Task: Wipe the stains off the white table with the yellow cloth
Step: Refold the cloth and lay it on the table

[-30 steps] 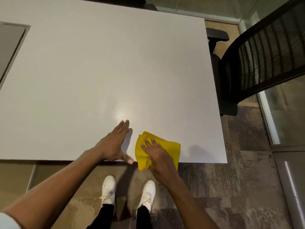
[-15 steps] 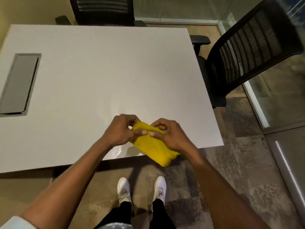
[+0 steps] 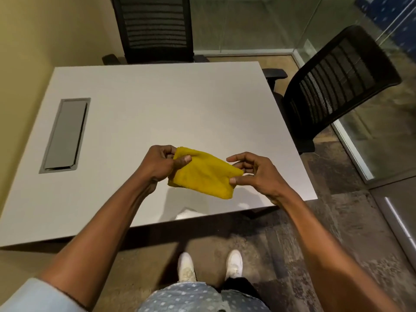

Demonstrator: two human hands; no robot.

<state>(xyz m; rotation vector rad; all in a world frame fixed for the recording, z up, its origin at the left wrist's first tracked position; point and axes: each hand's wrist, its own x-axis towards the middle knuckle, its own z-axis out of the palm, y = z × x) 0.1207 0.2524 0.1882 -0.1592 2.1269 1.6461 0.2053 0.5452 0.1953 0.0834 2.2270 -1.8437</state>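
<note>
The yellow cloth [image 3: 203,174] is folded and held up in the air above the near part of the white table [image 3: 157,109]. My left hand [image 3: 161,164] pinches its left end between thumb and curled fingers. My right hand [image 3: 254,172] pinches its right end with thumb and fingertips. A faint wet sheen [image 3: 186,213] shows on the tabletop near the front edge, below the cloth. I see no distinct stains elsewhere on the surface.
A grey cable hatch [image 3: 65,135] is set into the table's left side. One black mesh chair [image 3: 155,30] stands at the far edge, another [image 3: 333,86] at the right. A glass wall [image 3: 371,149] runs on the right; my white shoes [image 3: 210,265] stand on carpet.
The cloth left the table edge, where my right hand pressed it, and is now lifted; both hands have pulled apart, stretching it out. The view has pulled back from the table.
</note>
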